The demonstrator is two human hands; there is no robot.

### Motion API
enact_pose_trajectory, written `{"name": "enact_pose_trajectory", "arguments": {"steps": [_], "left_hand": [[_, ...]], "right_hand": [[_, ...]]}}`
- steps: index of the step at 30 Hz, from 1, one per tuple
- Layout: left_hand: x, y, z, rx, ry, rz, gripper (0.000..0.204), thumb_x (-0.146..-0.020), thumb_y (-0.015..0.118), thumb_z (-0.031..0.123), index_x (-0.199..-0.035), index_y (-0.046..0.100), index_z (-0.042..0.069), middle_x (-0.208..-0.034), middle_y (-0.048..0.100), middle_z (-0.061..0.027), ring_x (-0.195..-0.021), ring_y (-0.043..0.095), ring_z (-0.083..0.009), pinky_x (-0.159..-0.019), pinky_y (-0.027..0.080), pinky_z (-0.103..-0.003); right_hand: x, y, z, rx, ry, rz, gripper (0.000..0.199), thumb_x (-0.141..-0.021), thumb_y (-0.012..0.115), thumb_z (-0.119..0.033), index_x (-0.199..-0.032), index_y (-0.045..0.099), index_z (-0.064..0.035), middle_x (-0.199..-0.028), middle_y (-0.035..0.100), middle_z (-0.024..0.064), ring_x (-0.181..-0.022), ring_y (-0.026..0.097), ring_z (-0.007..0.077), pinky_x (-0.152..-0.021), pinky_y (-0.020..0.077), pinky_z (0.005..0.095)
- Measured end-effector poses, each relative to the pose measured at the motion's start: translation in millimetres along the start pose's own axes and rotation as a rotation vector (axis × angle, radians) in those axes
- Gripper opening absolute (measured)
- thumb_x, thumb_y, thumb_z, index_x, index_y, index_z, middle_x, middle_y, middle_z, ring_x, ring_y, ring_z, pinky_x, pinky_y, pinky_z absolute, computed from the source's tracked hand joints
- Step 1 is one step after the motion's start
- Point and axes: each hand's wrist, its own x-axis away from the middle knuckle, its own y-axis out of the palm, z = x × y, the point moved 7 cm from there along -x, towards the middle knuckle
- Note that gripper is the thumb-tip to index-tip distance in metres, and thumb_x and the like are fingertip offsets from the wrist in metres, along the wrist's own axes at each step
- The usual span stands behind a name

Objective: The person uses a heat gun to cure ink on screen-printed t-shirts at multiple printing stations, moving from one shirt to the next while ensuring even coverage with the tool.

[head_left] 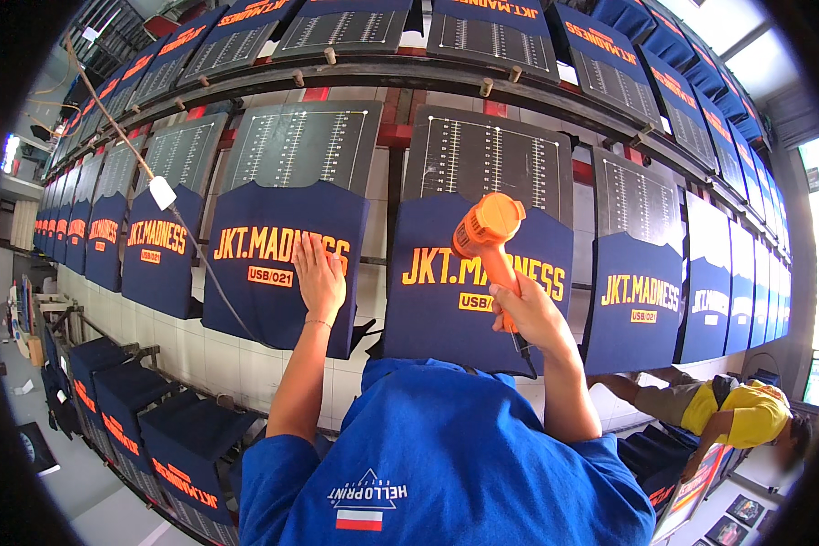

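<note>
My left hand (319, 277) lies flat, fingers apart, on the orange print of a navy shirt (264, 296) stretched over a printing board. My right hand (530, 315) grips the handle of an orange heat gun (488, 232), whose round nozzle end points at the orange lettering of the neighbouring navy shirt (437, 309) to the right. The gun's black cord hangs down below my right hand.
A long curved row of boards carries more navy shirts (640, 305) with orange or white print. A second row (491, 41) runs above. A white plug on a cord (162, 193) hangs at left. A person in a yellow top (746, 414) bends at lower right.
</note>
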Motion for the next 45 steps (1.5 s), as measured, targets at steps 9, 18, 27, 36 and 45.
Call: {"name": "enact_pose_trajectory", "arguments": {"steps": [9,18,27,36,45], "left_hand": [[18.5,-2.5,25.5,0.058,0.100,-0.031,0.060,-0.106,0.044,0.032,-0.156,0.032,0.002,-0.164,0.025,-0.0226,-0.152,0.021,-0.0410,-0.124,0.019,-0.052],[3.9,-3.8,17.0,0.054,0.084,-0.026,0.057,-0.106,0.043,0.032,-0.155,0.034,0.004,-0.163,0.027,-0.0234,-0.151,0.022,-0.0428,-0.123,0.020,-0.053],[-20.2,0.9,-0.8,0.030,-0.051,-0.064,0.061,-0.107,0.035,0.034,-0.154,0.032,-0.005,-0.163,0.027,-0.0234,-0.153,0.020,-0.0395,-0.126,0.015,-0.049],[9.8,-2.7,32.0,0.060,0.058,-0.122,0.062,-0.106,0.036,0.032,-0.154,0.030,-0.006,-0.163,0.026,-0.0230,-0.154,0.018,-0.0399,-0.126,0.013,-0.048],[29.5,-6.2,-19.9,0.014,-0.058,-0.045,0.059,-0.107,0.038,0.030,-0.153,0.032,-0.006,-0.162,0.028,-0.0252,-0.152,0.020,-0.0434,-0.124,0.016,-0.052]], "right_hand": [[-10.5,12.7,-4.2,-0.029,-0.007,-0.056,0.025,-0.101,0.060,-0.024,-0.104,0.056,0.0000,-0.079,0.060,0.0037,-0.060,0.064,0.0120,-0.054,0.0493,0.0258],[1.2,11.2,2.5,-0.021,0.022,-0.075,0.027,-0.101,0.059,-0.025,-0.108,0.055,0.0011,-0.079,0.060,0.0038,-0.060,0.064,0.0118,-0.054,0.0514,0.0259],[22.3,14.6,12.2,0.012,0.111,-0.094,0.030,-0.099,0.061,-0.023,-0.110,0.056,0.0040,-0.079,0.061,0.0059,-0.060,0.064,0.0128,-0.059,0.0545,0.0269],[29.7,17.1,21.1,0.019,0.116,-0.106,0.033,-0.098,0.062,-0.025,-0.114,0.056,0.0032,-0.080,0.062,0.0062,-0.061,0.066,0.0130,-0.055,0.0531,0.0267],[27.4,8.1,28.2,0.019,0.093,-0.062,0.033,-0.099,0.063,-0.026,-0.112,0.056,0.0040,-0.080,0.063,0.0069,-0.061,0.067,0.0133,-0.054,0.0532,0.0269]]}}
